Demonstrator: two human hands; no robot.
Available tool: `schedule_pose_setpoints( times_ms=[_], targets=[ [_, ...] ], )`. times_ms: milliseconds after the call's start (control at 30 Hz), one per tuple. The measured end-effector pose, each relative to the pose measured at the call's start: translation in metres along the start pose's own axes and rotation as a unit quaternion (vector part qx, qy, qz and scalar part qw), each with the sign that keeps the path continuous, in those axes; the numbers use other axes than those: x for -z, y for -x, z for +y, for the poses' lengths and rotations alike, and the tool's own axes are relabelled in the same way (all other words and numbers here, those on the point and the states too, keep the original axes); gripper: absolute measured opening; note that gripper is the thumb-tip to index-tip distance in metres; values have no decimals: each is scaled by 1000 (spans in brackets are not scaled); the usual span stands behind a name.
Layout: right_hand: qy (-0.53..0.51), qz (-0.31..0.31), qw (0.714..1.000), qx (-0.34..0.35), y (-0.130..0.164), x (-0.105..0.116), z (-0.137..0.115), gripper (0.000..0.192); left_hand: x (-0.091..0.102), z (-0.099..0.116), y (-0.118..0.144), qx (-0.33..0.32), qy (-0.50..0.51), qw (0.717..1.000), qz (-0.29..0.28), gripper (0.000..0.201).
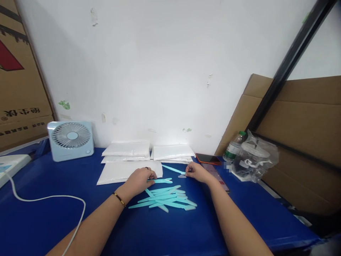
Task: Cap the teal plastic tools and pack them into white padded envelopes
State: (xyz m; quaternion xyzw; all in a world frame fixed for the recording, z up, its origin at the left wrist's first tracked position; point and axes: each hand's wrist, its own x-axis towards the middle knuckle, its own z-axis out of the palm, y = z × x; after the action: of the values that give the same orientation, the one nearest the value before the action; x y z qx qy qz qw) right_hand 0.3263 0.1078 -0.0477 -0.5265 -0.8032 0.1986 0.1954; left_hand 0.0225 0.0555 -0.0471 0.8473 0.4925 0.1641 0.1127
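Blue tabletop (165, 236) fills the space before you, backed by a scuffed white wall (160, 71). Near its middle lies your loose pile of turquoise tools (166, 197): slim, flat, matte sticks crossing at shallow angles, handles tapering mostly towards nine o'clock, several with paler, translucent ends towards three. From that pile, your right hand (198, 172) sits at one o'clock, thumb and fingers pinched together on the near end of a single turquoise tool (172, 168), which slants away towards ten o'clock; a small greyish piece (181, 176) shows just below your fingertips. Your left hand (140, 180) is at eleven o'clock, fingers curled and nearly together at a few turquoise sticks (163, 181); you can't tell whether it grips them. White packets (125, 149) lie stacked beyond, around twelve.
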Motion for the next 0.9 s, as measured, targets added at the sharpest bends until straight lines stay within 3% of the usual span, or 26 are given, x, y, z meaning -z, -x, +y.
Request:
schedule_pose_setpoints(
  times_ms=[100,200,267,333,433,700,800,900],
  targets=[
    [-22,24,999,2,2,3,-7,12,7,9,1,-2,-1,996,92,32],
    [-44,3,998,48,5,-1,-27,15,17,21,4,-19,-37,984,172,41],
    [-54,-9,995,82,6,-9,-44,16,18,26,5,-40,-60,986,149,37],
    [-64,-11,993,95,7,-16,-55,16,15,26,4,-51,-70,993,80,32],
    [-65,-19,994,85,8,-14,-56,16,7,17,0,-45,-78,996,11,36],
    [-19,-65,998,-9,19,28,1,11,20,-10,2,14,-45,998,33,34],
    [8,-69,997,-17,17,20,3,12,19,-10,5,7,33,999,2,36],
    [-11,-32,999,3,10,3,-6,29,8,-8,0,-7,70,997,-32,38]
  ],
)
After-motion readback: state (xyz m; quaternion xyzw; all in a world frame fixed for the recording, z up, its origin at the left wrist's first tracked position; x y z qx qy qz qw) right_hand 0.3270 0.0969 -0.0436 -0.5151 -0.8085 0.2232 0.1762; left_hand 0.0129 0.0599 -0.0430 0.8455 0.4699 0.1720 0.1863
